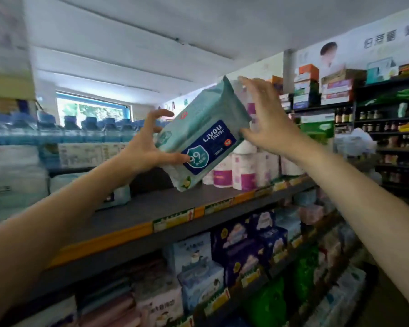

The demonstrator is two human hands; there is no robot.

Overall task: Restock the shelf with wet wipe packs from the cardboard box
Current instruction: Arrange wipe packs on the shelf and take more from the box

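The left hand curls its grip round the wet wipe pack, mid-frame above the shelf. The right hand presses a spread grip on its top end.

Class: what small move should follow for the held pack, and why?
Probably lower the wet wipe pack onto the bare shelf board beneath: the left hand grips and the right hand steadies it, tilted in mid-air beside the toilet paper rolls.
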